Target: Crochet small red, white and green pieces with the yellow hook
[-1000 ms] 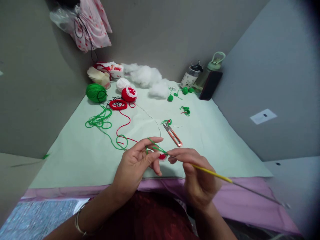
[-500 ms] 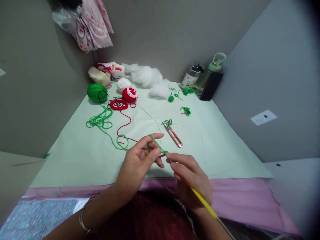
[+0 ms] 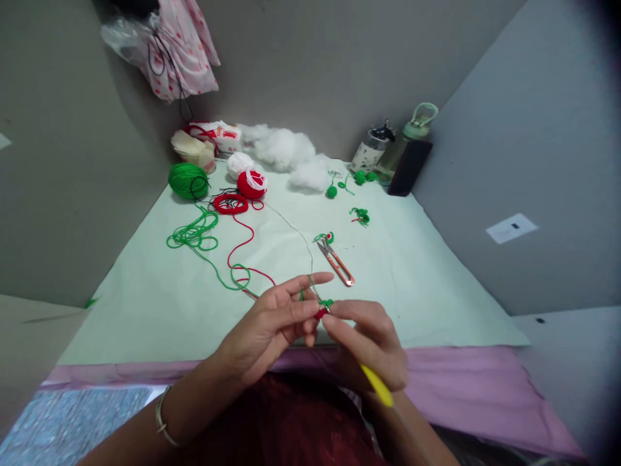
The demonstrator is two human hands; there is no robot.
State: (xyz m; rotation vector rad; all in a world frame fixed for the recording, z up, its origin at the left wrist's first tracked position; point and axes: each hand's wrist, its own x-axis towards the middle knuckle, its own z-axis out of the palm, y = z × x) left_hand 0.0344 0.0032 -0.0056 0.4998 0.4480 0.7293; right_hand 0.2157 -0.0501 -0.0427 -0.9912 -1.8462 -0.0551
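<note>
Between thumb and fingers, my left hand (image 3: 276, 317) pinches a small red and green crochet piece (image 3: 321, 313). Green yarn (image 3: 301, 295) runs over its raised index finger. My right hand (image 3: 371, 340) is closed around a crochet hook with a yellow handle (image 3: 377, 385), whose tip meets the piece at its green edge. Both hands are close together above the front of the table. Just beyond them lie orange thread snips (image 3: 339, 264), beside a small green and red crocheted bit (image 3: 330, 237).
Loose green yarn (image 3: 194, 233), a green yarn ball (image 3: 188, 180), a red and white ball (image 3: 252, 184) and a red loop (image 3: 231, 204) lie left. White stuffing (image 3: 286, 149) sits at the back. A bottle (image 3: 410, 139) and a phone (image 3: 410, 168) stand back right.
Both hands have shifted slightly, the left one rightward and down. The crochet piece has turned, showing more red, and the hook's yellow handle has moved left and up.
</note>
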